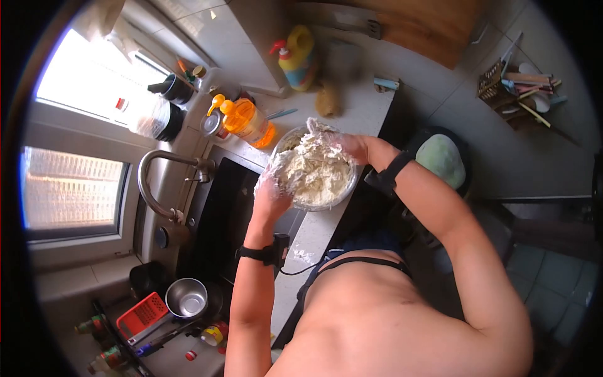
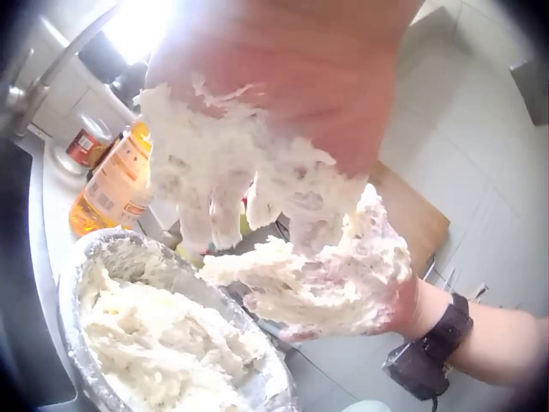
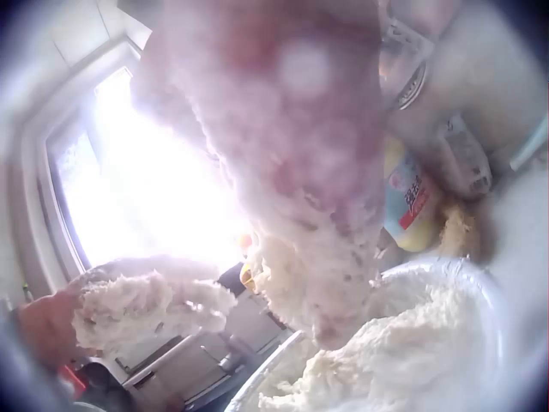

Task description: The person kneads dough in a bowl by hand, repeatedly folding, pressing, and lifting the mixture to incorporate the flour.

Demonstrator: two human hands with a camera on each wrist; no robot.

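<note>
A bowl point(image 1: 350, 186) of pale, sticky dough point(image 1: 319, 174) sits near the counter's edge. Thick dough coats the fingers and palm of my left hand point(image 1: 271, 196), which is at the bowl's near left side. Across from it, my right hand point(image 1: 349, 146) is over the far rim, its fingers likewise caked. In the left wrist view, the fingers of the left hand point(image 2: 266, 163) point down beside the right hand point(image 2: 352, 296), whose fingers reach toward it. The right wrist view has the right hand point(image 3: 317, 206) with fingertips right at the dough in the bowl.
An orange pump bottle point(image 1: 250, 122) stands beside the bowl, with a yellow bottle point(image 1: 296, 60) farther back. The dark sink point(image 1: 220, 207) and its curved faucet point(image 1: 147, 182) lie to the left. A steel pot point(image 1: 186, 298) and red grater point(image 1: 141, 315) are at lower left.
</note>
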